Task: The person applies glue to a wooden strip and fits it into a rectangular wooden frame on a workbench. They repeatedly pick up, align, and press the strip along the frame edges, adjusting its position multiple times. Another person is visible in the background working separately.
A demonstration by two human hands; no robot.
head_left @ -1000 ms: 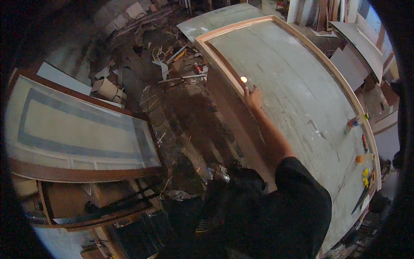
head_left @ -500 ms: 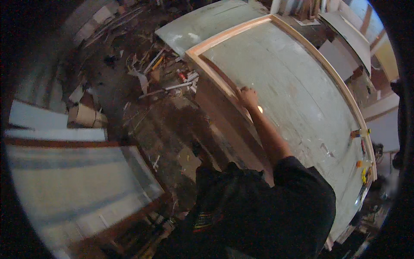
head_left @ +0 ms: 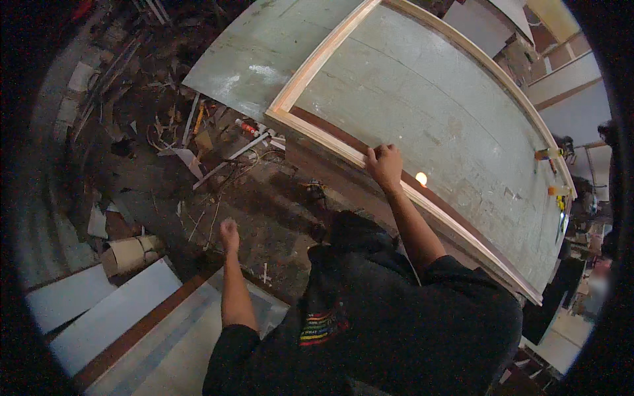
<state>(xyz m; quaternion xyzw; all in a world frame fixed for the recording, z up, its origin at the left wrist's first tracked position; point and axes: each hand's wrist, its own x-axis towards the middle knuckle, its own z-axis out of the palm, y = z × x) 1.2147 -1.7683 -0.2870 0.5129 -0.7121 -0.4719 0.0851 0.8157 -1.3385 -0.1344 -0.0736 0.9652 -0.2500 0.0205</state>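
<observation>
A light wooden frame [head_left: 322,140] lies over a large grey-green tabletop sheet [head_left: 422,99]. My right hand [head_left: 386,165] is closed on the frame's near rail, its thumb and fingers bent over the wood. A dark brown strip shows along the inner side of that rail. My left hand [head_left: 229,235] hangs in the air over the littered floor, away from the table. Its fingers look curled in, and nothing shows in them.
Scrap wood, a red-and-white tube [head_left: 247,127] and a pale bar [head_left: 231,160] litter the floor left of the table. White panels [head_left: 125,300] lie at lower left beside a brown-edged glazed panel [head_left: 165,350]. Bottles [head_left: 549,154] stand at the table's right end.
My left arm has come into view at the lower left. My right hand stays on the near rail. The view has shifted, and the rail's right end now shows past my arm.
</observation>
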